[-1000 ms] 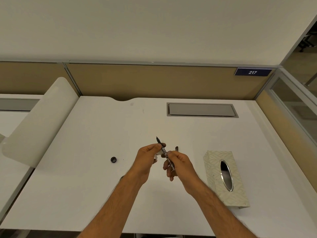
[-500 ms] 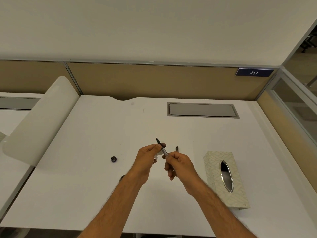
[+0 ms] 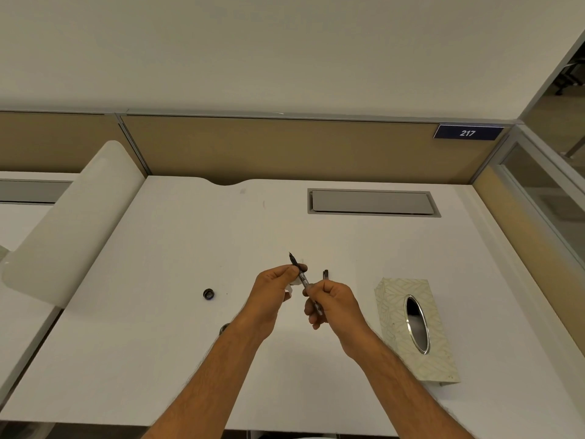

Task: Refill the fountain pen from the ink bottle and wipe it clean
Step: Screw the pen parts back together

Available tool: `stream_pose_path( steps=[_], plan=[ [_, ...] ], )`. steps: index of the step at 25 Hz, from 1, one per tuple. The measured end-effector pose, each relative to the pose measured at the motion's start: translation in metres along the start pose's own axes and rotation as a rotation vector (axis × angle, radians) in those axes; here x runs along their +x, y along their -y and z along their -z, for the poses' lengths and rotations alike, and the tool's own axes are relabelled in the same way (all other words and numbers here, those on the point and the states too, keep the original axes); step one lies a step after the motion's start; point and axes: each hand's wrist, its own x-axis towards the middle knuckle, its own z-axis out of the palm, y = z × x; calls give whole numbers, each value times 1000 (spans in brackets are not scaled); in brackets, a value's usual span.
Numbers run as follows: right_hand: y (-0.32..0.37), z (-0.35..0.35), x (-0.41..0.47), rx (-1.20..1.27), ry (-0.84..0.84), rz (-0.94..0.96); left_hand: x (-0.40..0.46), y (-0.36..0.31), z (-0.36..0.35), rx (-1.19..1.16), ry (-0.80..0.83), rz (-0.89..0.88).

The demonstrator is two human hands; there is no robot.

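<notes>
The dark fountain pen (image 3: pixel 300 272) is held above the white desk (image 3: pixel 158 327), its nib pointing up and away from me. My right hand (image 3: pixel 330 301) grips the lower barrel. My left hand (image 3: pixel 274 285) pinches the pen near the front with a bit of white tissue (image 3: pixel 296 282) in its fingers. A small dark piece, maybe the pen cap (image 3: pixel 325 274), lies on the desk just behind my right hand. A round dark bottle cap (image 3: pixel 208 294) rests to the left. A dark rim (image 3: pixel 224 327) peeks from under my left forearm; the ink bottle is mostly hidden.
A patterned tissue box (image 3: pixel 418 327) with an oval metal opening lies at the right. A grey cable hatch (image 3: pixel 373 202) is set into the desk at the back. Tan partition panels enclose the back and right; a white curved divider (image 3: pixel 69 226) stands at the left.
Both hands stay in nearly the same spot. My right hand's grip has slid slightly along the barrel, with the pen shifting a little between the fingers.
</notes>
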Motion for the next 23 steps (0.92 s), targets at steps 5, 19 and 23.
stream_pose_path(
  steps=[5,19,23],
  plan=[
    [-1,-2,0,17,18,2,1,1,2,-7,-10,6],
    [-1,-1,6,45,57,-14,3,-3,3,-7,43,16],
    [1,-4,8,-17,-14,47,3,-1,3,-6,8,24]
  ],
)
